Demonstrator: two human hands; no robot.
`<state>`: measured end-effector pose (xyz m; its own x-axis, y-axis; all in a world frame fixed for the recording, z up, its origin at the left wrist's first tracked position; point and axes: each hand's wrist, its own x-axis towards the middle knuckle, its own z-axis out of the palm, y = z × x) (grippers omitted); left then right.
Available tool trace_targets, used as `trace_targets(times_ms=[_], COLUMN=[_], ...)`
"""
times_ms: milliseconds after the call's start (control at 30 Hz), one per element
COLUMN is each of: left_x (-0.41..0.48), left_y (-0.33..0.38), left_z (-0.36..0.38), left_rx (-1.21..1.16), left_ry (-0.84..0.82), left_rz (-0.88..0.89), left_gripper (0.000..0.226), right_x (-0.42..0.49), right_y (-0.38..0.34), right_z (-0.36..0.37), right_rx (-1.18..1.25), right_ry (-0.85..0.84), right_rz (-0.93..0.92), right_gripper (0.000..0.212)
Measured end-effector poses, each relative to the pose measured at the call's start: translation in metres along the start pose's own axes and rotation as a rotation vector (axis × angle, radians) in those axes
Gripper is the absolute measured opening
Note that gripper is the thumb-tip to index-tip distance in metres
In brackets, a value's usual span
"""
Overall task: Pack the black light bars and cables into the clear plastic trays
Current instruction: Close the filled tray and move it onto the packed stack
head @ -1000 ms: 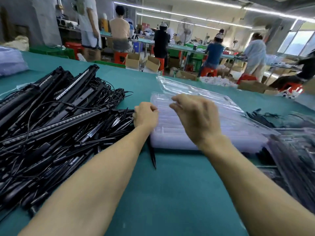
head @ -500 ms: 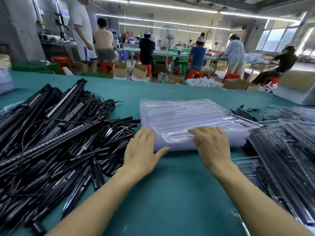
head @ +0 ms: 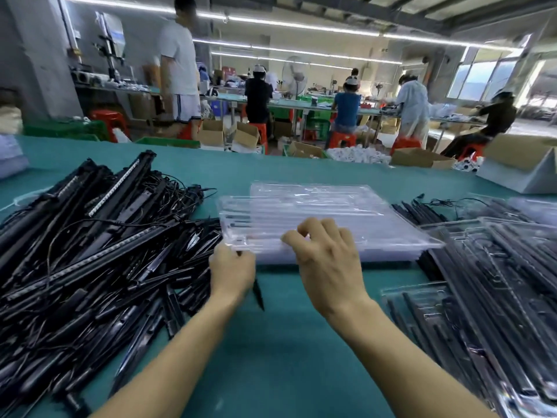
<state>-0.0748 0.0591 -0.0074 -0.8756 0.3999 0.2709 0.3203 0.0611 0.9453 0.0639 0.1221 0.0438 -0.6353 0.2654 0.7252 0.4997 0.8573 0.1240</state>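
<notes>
The top tray point(head: 316, 212) stacked on the desk point(head: 286, 357), beside the heaped light bars point(head: 90, 251), was pinched along its near edge by the left hand point(head: 232, 267) and right hand point(head: 328, 267) (judged light, thin, flexible, slippery).

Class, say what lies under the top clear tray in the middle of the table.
Under the top clear tray lies a stack of more clear trays on the green table. What the lower ones hold is hidden.
</notes>
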Motion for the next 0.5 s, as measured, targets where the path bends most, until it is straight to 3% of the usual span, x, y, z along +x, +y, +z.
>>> trace_targets(times_ms=[67,133,233,367,500], left_x=[-0.014,-0.034,-0.06,-0.072,-0.067], left_y=[0.003,-0.001,-0.011,-0.016,-0.015], left_z=[-0.014,-0.026,-0.039,-0.048,-0.049], left_rx=[-0.464,-0.654,-0.656,-0.647,-0.663], left_ry=[-0.072,-0.146,-0.25,-0.305,-0.249], left_rz=[-0.242,-0.302,-0.238,-0.197,-0.197], left_gripper=[0.022,0.017,0.017,0.053,0.053], right_x=[-0.012,-0.018,-0.023,-0.03,-0.028], right_y=[-0.003,-0.009,-0.019,-0.026,-0.023], right_z=[0.007,0.008,0.007,0.004,-0.001], right_rx=[0.016,0.012,0.006,0.068,0.487], right_ry=[-0.061,-0.116,-0.204,-0.293,-0.502], right_rz=[0.056,0.075,0.121,0.144,0.044], right_gripper=[0.039,0.04,0.042,0.026,0.033])
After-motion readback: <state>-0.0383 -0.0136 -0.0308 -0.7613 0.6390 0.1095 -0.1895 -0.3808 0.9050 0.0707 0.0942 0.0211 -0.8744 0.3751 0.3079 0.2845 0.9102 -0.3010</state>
